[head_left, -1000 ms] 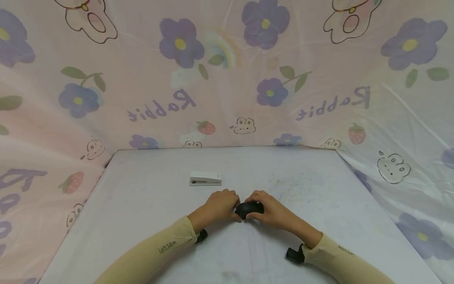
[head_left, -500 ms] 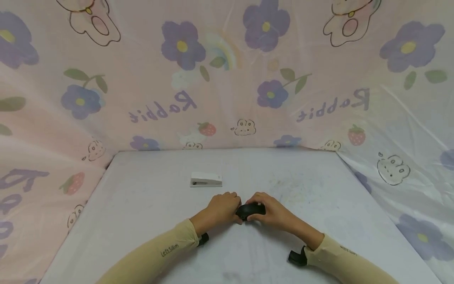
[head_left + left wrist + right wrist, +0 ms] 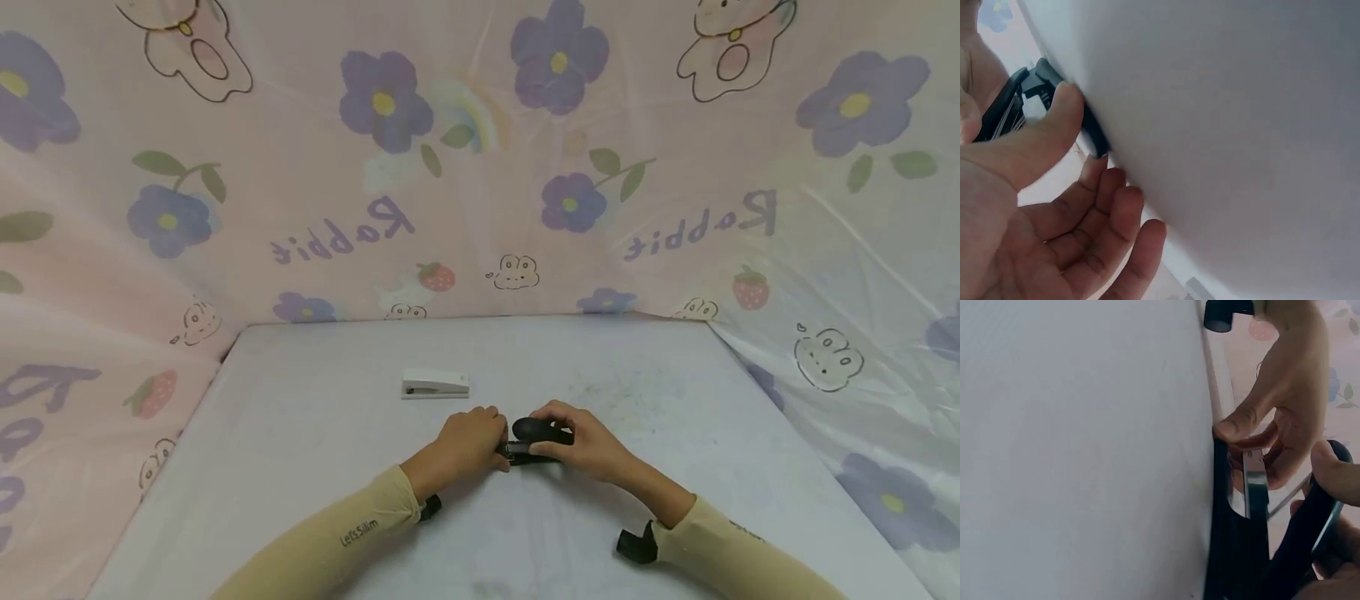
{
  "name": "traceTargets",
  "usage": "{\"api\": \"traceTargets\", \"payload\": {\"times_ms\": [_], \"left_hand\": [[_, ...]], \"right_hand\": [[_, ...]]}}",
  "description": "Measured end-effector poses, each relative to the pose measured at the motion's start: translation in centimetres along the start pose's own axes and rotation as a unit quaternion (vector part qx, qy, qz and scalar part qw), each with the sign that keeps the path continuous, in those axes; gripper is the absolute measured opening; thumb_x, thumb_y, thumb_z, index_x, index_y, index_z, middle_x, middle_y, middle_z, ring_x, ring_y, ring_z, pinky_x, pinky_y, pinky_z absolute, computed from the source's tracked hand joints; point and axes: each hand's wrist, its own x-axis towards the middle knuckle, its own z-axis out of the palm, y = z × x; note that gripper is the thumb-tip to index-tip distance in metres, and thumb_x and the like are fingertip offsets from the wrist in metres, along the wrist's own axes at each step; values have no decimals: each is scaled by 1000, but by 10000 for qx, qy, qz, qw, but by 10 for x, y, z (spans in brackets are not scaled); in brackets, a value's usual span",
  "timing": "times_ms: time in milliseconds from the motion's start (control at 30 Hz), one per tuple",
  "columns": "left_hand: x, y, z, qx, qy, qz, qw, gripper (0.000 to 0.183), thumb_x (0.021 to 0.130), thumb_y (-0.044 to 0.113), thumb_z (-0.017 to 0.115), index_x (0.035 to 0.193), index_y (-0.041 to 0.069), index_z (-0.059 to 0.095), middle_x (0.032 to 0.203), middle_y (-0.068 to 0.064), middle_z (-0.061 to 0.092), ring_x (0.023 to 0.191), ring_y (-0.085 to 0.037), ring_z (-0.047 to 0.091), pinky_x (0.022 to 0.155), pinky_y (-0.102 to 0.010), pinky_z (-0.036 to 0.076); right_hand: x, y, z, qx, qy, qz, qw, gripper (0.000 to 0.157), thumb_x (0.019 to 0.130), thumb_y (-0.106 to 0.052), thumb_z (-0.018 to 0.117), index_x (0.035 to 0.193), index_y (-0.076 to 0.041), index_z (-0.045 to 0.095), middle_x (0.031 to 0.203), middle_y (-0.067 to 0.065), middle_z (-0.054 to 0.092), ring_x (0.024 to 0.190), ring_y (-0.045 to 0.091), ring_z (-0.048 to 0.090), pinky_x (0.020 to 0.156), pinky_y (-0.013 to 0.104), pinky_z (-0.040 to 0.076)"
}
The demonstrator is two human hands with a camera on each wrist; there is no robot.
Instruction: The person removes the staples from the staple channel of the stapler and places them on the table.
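A black stapler (image 3: 534,430) stands on the table between both hands, its top arm lifted away from its base. My left hand (image 3: 468,442) pinches the left end of the base; in the left wrist view the thumb (image 3: 1066,106) lies on one face of the black base (image 3: 1094,128) and fingertips touch the other side. With thumb and fingers, my right hand (image 3: 588,443) grips the raised top arm. Seen from the right wrist, a metal staple channel (image 3: 1255,481) shows between the base (image 3: 1221,537) and the raised arm (image 3: 1310,531).
Behind the hands lies a white stapler (image 3: 435,386) on the white tabletop (image 3: 315,392). A patterned cloth (image 3: 480,183) hangs along the back and sides. Black wrist devices (image 3: 637,546) sit at both sleeve ends.
The black stapler's top arm has swung up from its base, exposing the inside. My right hand has shifted slightly right with it, while the left hand stays at the base's end.
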Motion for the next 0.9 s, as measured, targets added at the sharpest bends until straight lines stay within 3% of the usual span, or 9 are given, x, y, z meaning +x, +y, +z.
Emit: {"api": "traceTargets", "payload": {"times_ms": [100,200,333,400,667,900], "left_hand": [[1,-1,-3,39,42,56,10000,38,86,46,90,97,16,69,90,5,58,82,-10,56,65,-28,48],[2,-1,-4,107,84,112,9998,37,87,45,90,97,16,68,89,5,57,81,-10,55,64,-28,47],[-1,3,-7,150,37,137,9998,36,87,42,91,96,15,68,88,5,57,79,-10,56,63,-27,48],[-3,6,-9,148,-27,120,9998,35,88,41,91,97,15,69,89,4,58,80,-10,57,63,-27,48],[-5,9,-9,318,7,151,9994,36,89,41,89,98,14,68,91,3,59,81,-12,58,65,-28,48],[-4,10,-5,626,97,255,9977,41,91,45,87,104,11,70,94,1,61,83,-13,61,67,-29,51]], "right_hand": [[2,0,-4,-43,35,-227,9997,34,97,-22,83,129,-22,71,123,-5,70,101,14,63,91,35,53],[2,1,-9,-324,261,-707,9966,36,96,-17,84,128,-24,70,121,-6,69,104,14,62,91,36,52],[1,2,-20,-912,500,-1376,9850,42,92,-10,85,126,-26,67,118,-9,67,104,12,59,86,40,51],[-2,1,-26,-1106,546,-1508,9808,45,88,-7,85,126,-25,67,117,-11,66,104,10,58,85,41,51],[-10,5,-54,-1347,525,-1817,9727,48,81,0,88,123,-16,69,111,-12,68,100,9,60,83,36,52],[-21,11,-71,-1293,510,-1525,9785,51,82,-3,91,124,-21,69,113,-13,68,97,7,58,83,32,51]]}}
